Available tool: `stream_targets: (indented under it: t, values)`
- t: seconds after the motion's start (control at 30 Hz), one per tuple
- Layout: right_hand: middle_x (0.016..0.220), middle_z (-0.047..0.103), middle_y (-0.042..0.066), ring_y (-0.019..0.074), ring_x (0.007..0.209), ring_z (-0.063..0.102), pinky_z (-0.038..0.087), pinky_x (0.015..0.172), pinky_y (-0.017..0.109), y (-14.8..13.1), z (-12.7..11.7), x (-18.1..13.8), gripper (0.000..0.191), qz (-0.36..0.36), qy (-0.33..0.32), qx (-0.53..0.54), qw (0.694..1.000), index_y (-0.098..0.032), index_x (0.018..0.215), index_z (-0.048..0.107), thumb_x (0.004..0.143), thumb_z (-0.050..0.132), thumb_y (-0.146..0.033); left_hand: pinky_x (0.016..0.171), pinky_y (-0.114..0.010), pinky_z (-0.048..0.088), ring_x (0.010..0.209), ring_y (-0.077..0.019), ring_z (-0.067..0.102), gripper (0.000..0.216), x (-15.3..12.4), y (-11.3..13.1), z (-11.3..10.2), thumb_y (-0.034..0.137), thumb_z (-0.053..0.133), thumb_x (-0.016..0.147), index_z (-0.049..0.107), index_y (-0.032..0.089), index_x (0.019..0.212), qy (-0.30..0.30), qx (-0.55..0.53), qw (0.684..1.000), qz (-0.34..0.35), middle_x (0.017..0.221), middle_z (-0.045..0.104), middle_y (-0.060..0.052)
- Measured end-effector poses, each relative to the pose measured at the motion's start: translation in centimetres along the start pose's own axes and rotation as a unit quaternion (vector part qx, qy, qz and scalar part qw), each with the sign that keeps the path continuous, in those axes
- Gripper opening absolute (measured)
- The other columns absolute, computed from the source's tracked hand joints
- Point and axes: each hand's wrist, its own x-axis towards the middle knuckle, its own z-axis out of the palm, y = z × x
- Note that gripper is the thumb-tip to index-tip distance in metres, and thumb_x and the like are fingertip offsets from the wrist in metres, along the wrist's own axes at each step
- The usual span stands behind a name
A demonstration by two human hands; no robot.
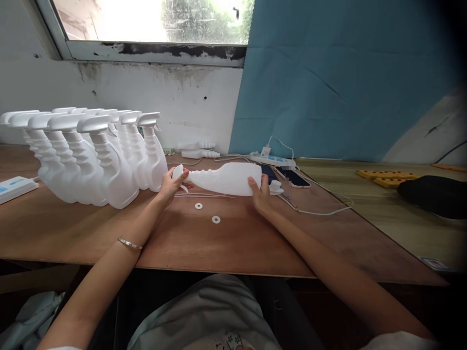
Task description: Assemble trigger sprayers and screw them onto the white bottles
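A white plastic spray bottle (226, 178) lies sideways between my hands, above the brown tabletop. At its neck end, my left hand (169, 187) is closed around the white trigger sprayer head (177, 172). My right hand (261, 197) grips the bottle's base, thumb on the near side. Thin tubes (207, 195) lie on the table just beneath the bottle. Two flat white washers, a farther one (196, 206) and a nearer one (213, 219), rest in front of it. Another white sprayer part (275, 187) sits just right of my right hand.
Several upright white spray bottles with heads (118, 180) crowd the left side. White bottle-like pieces (199, 153) lie by the wall. A power strip (279, 161), phone (293, 177) and cables are at back right; another power strip (16, 188) is far left. Yellow pieces (394, 182) lie right.
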Motion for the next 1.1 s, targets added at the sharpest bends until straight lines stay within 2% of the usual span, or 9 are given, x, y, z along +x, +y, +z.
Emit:
stream_targets:
  t: [0.3,0.43,0.57,0.67,0.77,0.87,0.93,0.97,1.1]
  values:
    - [0.096,0.055,0.005,0.0199,0.091,0.052,0.044,0.077,0.035,0.7,0.3,0.0,0.043,0.029,-0.006,0.023,0.999,-0.021,0.094,0.042,0.074,0.047,-0.059,0.041,-0.023,0.048,0.048,-0.0164,0.061,0.046,-0.2,0.1,0.1,0.045,0.070,0.060,0.052,0.014,0.089,0.020,0.035,0.997,0.063,0.063,0.060,-0.001]
    - [0.102,0.053,0.006,0.0192,0.095,0.051,0.046,0.074,0.033,0.6,0.9,-0.7,0.043,0.008,0.010,0.048,0.999,-0.022,0.099,0.039,0.076,0.046,-0.057,0.041,-0.023,0.048,0.051,-0.0152,0.062,0.048,-0.2,0.1,0.1,0.045,0.069,0.061,0.049,0.015,0.093,0.052,0.018,0.996,0.063,0.074,0.060,-0.002]
    - [0.110,0.049,0.010,0.0191,0.100,0.051,0.046,0.081,0.037,-0.2,1.6,-2.0,0.041,-0.030,0.076,0.036,0.996,-0.022,0.108,0.031,0.082,0.037,-0.053,0.061,-0.027,0.053,0.074,-0.0147,0.063,0.051,0.4,-0.2,0.2,0.037,0.073,0.058,0.044,0.018,0.096,0.112,-0.074,0.988,0.072,0.097,0.058,-0.006]
    - [0.110,0.049,0.013,0.0211,0.098,0.053,0.046,0.082,0.040,-0.7,1.8,-2.9,0.046,-0.160,0.075,-0.013,0.984,-0.021,0.109,0.028,0.078,0.047,-0.050,0.078,-0.031,0.050,0.091,-0.0179,0.061,0.044,0.6,-0.5,0.4,0.038,0.071,0.060,0.048,0.018,0.092,0.029,-0.146,0.988,0.031,0.099,0.059,-0.007]
    - [0.104,0.054,0.011,0.0216,0.092,0.057,0.049,0.077,0.039,-1.5,1.9,-3.6,0.048,-0.407,-0.026,-0.045,0.912,-0.023,0.100,0.032,0.069,0.059,-0.047,0.084,-0.036,0.047,0.101,-0.0220,0.058,0.041,0.1,-0.4,0.7,0.042,0.068,0.062,0.050,0.019,0.091,-0.028,-0.211,0.977,-0.002,0.103,0.060,-0.007]
    - [0.111,0.057,0.009,0.0198,0.100,0.057,0.049,0.084,0.039,-2.9,2.2,-4.5,0.031,-0.621,-0.121,-0.070,0.771,-0.025,0.093,0.038,0.074,0.058,-0.038,0.085,-0.036,0.047,0.105,-0.0238,0.056,0.039,-0.4,0.2,0.8,0.046,0.064,0.065,0.052,0.018,0.089,-0.020,-0.245,0.969,-0.025,0.110,0.059,-0.009]
    - [0.117,0.057,0.008,0.0191,0.109,0.054,0.048,0.089,0.038,-4.0,2.6,-5.1,0.022,-0.695,-0.144,-0.100,0.697,-0.024,0.093,0.042,0.077,0.057,-0.026,0.085,-0.036,0.048,0.106,-0.0235,0.056,0.033,-0.5,0.6,0.5,0.042,0.063,0.067,0.053,0.017,0.086,-0.023,-0.255,0.966,-0.029,0.110,0.059,-0.009]
    - [0.118,0.057,0.008,0.0189,0.112,0.052,0.047,0.091,0.037,-4.4,2.7,-5.3,0.020,-0.713,-0.147,-0.113,0.677,-0.023,0.095,0.044,0.078,0.056,-0.022,0.085,-0.036,0.048,0.105,-0.0229,0.056,0.029,-0.4,0.7,0.4,0.036,0.063,0.066,0.053,0.017,0.085,-0.025,-0.257,0.966,-0.030,0.108,0.061,-0.008]
    - [0.120,0.057,0.009,0.0178,0.117,0.048,0.046,0.095,0.035,-5.3,3.0,-5.6,0.022,-0.728,-0.159,-0.138,0.653,-0.018,0.103,0.050,0.082,0.053,-0.017,0.086,-0.034,0.047,0.099,-0.0205,0.059,0.022,-0.1,0.9,-0.1,0.016,0.062,0.057,0.054,0.016,0.078,-0.024,-0.267,0.963,-0.027,0.094,0.065,-0.005]
